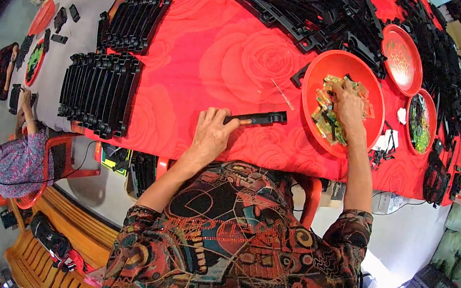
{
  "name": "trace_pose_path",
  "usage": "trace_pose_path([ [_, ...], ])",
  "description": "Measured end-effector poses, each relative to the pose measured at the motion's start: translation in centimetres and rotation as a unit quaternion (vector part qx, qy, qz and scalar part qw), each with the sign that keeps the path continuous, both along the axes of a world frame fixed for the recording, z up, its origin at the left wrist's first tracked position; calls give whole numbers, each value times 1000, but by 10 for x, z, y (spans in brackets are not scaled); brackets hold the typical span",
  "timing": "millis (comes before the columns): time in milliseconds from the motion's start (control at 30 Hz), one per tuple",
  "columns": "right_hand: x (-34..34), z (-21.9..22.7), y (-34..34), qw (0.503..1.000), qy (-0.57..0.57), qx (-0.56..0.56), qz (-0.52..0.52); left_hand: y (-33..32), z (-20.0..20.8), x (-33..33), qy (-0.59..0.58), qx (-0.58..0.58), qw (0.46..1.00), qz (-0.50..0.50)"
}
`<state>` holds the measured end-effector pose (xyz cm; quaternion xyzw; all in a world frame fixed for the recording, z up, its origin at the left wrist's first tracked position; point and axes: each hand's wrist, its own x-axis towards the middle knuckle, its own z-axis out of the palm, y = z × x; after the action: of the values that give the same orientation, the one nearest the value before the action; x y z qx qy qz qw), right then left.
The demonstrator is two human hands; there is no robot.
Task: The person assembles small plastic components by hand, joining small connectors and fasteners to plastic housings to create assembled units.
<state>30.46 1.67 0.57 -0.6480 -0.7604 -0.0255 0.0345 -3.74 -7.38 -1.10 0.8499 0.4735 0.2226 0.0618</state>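
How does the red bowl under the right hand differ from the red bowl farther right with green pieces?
The large bowl looks wider than the small bowl. The right hand reaches into the large bowl; no hand is in the small bowl. The large bowl holds many yellowish pieces; the small bowl shows green pieces. Both are red.

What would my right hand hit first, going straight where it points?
Your right hand would first meet the small pieces just ahead, then probably the red bowl's far wall; depth is unclear.
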Motion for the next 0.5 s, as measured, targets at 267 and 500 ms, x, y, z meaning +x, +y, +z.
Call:
trace_pose_path([
  [267,-26,55,-29,988,133,82,7,1,18,1,-67,12,998,-5],
  [500,-119,55,-97,880,438,-101,155,-12,40,11,-341,-168,923,-56],
])
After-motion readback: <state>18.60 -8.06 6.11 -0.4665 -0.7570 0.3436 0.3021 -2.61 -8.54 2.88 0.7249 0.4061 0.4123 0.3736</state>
